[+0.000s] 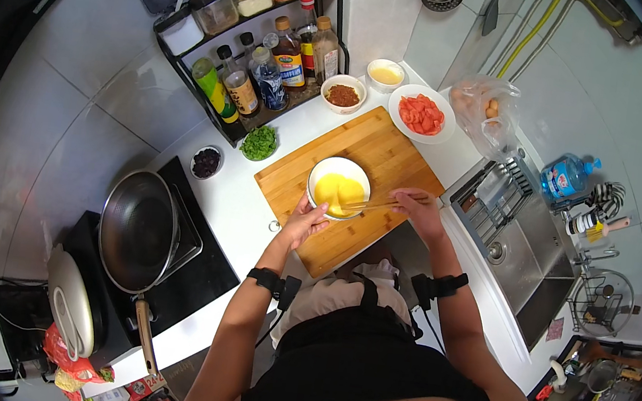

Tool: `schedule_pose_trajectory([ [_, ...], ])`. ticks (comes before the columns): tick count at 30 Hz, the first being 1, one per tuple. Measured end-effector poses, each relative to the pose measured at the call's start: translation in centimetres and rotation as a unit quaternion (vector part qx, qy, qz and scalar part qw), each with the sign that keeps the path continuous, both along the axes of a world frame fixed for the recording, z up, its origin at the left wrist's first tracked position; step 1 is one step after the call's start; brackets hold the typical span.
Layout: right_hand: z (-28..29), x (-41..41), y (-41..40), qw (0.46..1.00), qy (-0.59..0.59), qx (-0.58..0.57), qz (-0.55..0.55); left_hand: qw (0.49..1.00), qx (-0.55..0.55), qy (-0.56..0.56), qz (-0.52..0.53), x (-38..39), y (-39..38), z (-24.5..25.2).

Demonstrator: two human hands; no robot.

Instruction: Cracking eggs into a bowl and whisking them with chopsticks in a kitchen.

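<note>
A white bowl (318, 167) stands on the bamboo cutting board (399, 150) with yellow beaten egg (339, 189) inside. My left hand (305, 222) grips the bowl's near left rim, thumb over the edge. In my right hand (420, 211) are wooden chopsticks (379, 205), slanting leftward with their tips in the egg at the bowl's right side. Behind the board sit a plate of chopped tomato (421, 115), a bowl of reddish-brown seasoning (343, 95) and a bowl of pale yellow contents (386, 75). Chopped green herbs (259, 143) fill a small bowl to the left.
A frying pan (138, 232) rests on the black cooktop (205, 264) at left, its handle pointing toward me. Bottles crowd the spice rack (239, 130). At right are the steel sink (535, 269) and a bag of eggs (491, 110). A bowl of dark pieces (206, 162) sits near the cooktop.
</note>
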State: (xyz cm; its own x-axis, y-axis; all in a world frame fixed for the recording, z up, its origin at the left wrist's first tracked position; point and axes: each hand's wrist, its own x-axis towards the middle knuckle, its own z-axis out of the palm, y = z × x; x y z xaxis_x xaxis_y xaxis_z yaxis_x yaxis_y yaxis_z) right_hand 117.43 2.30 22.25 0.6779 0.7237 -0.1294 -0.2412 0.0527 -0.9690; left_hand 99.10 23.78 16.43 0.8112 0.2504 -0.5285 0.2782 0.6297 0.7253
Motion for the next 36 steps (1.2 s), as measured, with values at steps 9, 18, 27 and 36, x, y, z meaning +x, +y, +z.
schedule_pose_trajectory([
  [9, -1.0, 0.1, -0.1, 0.994, 0.085, 0.056, -0.039, 1.000, 0.005, 0.000, -0.002, 0.0, 0.0, -0.1],
  [18, -0.9, -0.2, 0.0, 0.987, 0.056, 0.068, -0.132, 1.000, 0.003, -0.002, -0.005, 0.0, 0.0, -0.1],
  [27, -1.3, 0.3, 0.0, 0.988, 0.020, 0.032, -0.148, 0.999, 0.040, 0.009, 0.009, 0.1, -0.5, 0.7],
  [36, -2.0, 0.6, -0.2, 0.994, -0.024, 0.011, -0.108, 0.999, 0.043, 0.011, 0.008, 0.2, -0.6, 0.9],
])
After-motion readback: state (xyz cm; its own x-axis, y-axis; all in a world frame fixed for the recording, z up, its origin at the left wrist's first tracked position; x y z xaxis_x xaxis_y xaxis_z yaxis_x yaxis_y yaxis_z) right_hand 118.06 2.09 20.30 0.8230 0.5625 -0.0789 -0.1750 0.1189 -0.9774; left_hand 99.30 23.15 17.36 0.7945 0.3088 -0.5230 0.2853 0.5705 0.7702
